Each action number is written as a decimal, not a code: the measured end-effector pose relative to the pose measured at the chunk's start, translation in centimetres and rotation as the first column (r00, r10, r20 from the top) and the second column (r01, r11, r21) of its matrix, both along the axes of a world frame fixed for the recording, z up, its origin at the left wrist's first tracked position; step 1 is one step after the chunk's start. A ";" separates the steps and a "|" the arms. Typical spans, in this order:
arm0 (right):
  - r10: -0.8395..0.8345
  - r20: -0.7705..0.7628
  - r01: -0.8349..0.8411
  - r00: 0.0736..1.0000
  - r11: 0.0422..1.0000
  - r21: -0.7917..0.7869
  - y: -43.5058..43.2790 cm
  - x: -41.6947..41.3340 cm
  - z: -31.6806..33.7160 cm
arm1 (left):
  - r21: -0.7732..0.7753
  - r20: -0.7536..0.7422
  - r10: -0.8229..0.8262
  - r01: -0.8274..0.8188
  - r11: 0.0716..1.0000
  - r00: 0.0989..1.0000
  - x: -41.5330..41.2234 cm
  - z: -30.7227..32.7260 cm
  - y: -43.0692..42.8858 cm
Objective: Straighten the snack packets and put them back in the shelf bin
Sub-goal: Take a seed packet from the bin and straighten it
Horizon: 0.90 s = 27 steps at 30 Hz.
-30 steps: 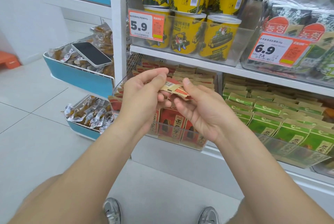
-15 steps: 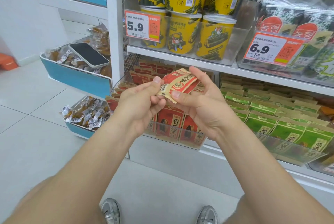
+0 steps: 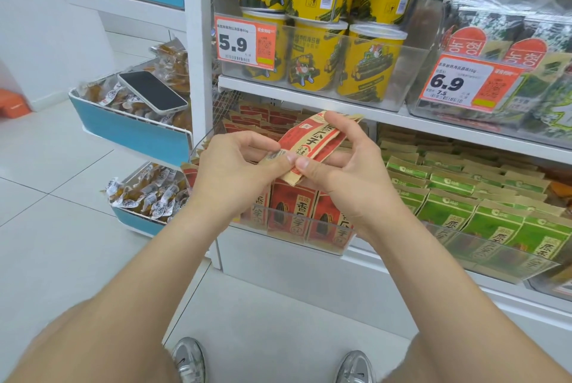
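A second ago the snack packet point(image 3: 312, 141) lay nearly edge-on between the hands, with only a thin strip showing. It has since been turned so that its red printed face looks up, its top end tilted up and to the right above the shelf bin point(image 3: 297, 228). The right hand point(image 3: 349, 172) has lifted its fingers point(image 3: 332, 118) to the packet's upper edge. The left hand point(image 3: 235, 172), which covered the packet from above, now pinches its lower end, thumb beside the right thumb.
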State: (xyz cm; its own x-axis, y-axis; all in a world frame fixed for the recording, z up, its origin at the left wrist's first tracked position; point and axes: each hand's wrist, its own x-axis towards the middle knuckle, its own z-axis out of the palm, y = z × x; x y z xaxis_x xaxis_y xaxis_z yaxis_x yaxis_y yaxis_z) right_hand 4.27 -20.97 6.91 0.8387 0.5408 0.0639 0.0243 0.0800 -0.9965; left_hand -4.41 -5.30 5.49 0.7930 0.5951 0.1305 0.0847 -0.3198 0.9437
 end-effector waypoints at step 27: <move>0.008 0.169 0.013 0.986 0.992 -0.125 -0.1 -0.4 0.1 | 0.543 -0.143 -0.066 0.134 0.829 0.987 0.6 -0.8 1.0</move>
